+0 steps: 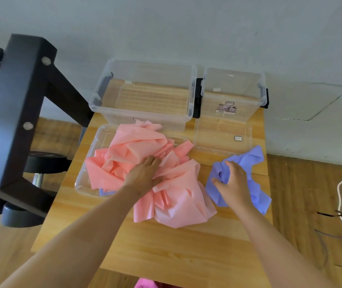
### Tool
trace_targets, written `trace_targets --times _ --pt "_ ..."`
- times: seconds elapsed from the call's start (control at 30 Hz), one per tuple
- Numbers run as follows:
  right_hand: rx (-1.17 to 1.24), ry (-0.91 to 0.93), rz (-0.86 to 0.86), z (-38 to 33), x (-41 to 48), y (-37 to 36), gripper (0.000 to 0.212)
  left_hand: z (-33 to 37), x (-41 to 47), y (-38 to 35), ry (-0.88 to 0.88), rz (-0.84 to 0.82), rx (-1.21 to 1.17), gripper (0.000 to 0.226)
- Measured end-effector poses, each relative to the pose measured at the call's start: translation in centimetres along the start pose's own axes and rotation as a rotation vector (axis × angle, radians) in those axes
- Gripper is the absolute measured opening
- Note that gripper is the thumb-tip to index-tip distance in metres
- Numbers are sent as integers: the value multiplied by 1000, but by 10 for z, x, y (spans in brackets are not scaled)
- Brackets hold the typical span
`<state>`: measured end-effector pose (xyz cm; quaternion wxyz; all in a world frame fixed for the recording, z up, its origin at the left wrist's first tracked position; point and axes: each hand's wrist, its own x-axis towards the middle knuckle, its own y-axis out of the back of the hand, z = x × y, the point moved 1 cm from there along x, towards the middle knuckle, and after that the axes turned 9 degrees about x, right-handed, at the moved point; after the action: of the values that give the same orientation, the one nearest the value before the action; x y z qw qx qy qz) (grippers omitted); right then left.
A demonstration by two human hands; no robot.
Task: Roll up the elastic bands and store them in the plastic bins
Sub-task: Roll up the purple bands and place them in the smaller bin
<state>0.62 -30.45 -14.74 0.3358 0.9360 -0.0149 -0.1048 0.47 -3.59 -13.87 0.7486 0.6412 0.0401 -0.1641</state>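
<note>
**Sorting the tangle before rolling: pink vs purple**

Left hand lies palm-down, fingers spread, on the pink elastic bands; grip released, pressing rather than holding. Right hand has fingers curled into the purple elastic band, grasping a bunch of it, right of the pink heap on the worktop.

Judgement: nothing rolled yet. To do this well, draw one band fully clear, flatten it along the near worktop, find a short end, then roll tightly. Left hand pinning the pink pile should prevent dragging.

Containers:
- Large clear bin, far centre: appears empty.
- Small clear bin, far right: appears empty apart from a label.
- Shallow clear tray, left: pink heap spills over it; a purple scrap shows at its near edge.
- Clear lid, flat before the small bin: bare.
</note>
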Motion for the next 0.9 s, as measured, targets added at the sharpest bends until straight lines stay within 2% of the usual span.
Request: trace_targets --times 0.1,0.27,0.4,0.5,0.57,0.7,0.8,0.9 --pt "28 113 -66 -35 0 -20 65 -7 -3 12 -75 140 48 59" --pt "31 384 -179 -96 -9 -63 61 -44 -18 27 -111 288 158 68" --pt "76 503 -253 -130 -28 -102 60 -86 -41 22 -28 265 121 77" --pt "63 557 -315 -142 -41 -131 51 -113 -61 9 51 142 54 90" --pt "68 542 -393 -146 -49 -148 42 -126 -70 -3 92 70 -32 95" --pt "47 307 -628 -143 -63 -175 32 -142 -79 -18 79 38 -92 87" --pt "-2 271 -664 -131 -66 -185 36 -146 -73 -23 72 32 -102 72" --pt "-45 258 -620 -120 -61 -186 41 -145 -61 -19 79 9 -74 62"
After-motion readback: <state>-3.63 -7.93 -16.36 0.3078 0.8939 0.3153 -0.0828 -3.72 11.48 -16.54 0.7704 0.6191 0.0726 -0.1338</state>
